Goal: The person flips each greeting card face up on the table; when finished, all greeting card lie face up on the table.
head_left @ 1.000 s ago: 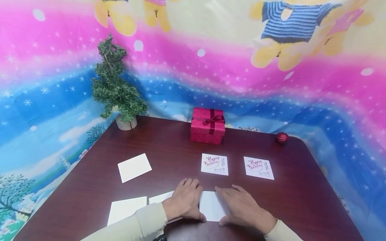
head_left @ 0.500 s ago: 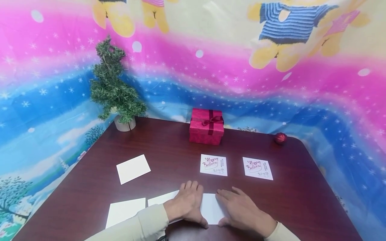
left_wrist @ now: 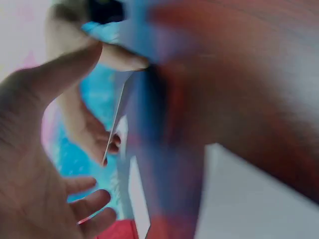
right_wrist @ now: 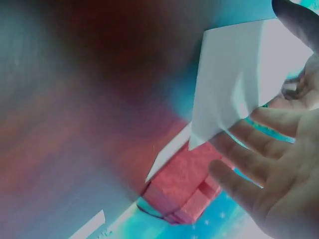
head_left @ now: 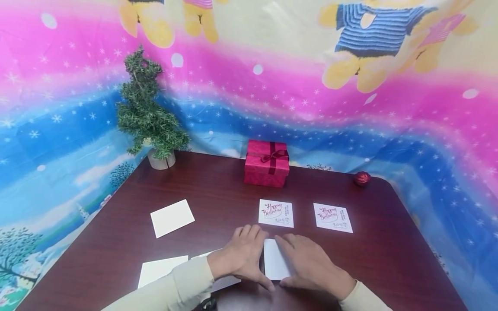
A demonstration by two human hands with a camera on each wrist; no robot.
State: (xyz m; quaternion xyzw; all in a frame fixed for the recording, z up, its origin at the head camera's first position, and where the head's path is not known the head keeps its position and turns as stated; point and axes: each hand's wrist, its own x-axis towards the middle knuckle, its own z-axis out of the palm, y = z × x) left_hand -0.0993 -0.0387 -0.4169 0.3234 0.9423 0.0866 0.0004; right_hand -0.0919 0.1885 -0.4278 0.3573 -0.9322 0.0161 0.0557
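Note:
My right hand (head_left: 315,268) holds a blank white card (head_left: 277,259) by its edges, between thumb and fingers. In the right wrist view the card (right_wrist: 229,74) stands tilted, lifted off the table. My left hand (head_left: 245,255) is just left of it, thumb spread and fingers loosely extended; a narrow gap shows between them. From the left wrist view, the left hand (left_wrist: 30,129) has nothing in its grasp, and the card appears nearly edge-on. Partly hidden under the left forearm lies another white card (head_left: 227,283). A further white card (head_left: 159,270) lies left of that.
Two "Happy Birthday" cards (head_left: 276,213) lie beyond the hands. A blank card (head_left: 172,218) lies farther left. At the back stand a red gift box (head_left: 266,166) and a small potted tree (head_left: 149,112); a red ornament (head_left: 362,178) sits near the right corner of the table.
The card between the hands has risen from the table and tilted. Both hands have shifted slightly forward, and the left one has come away from the card's edge.

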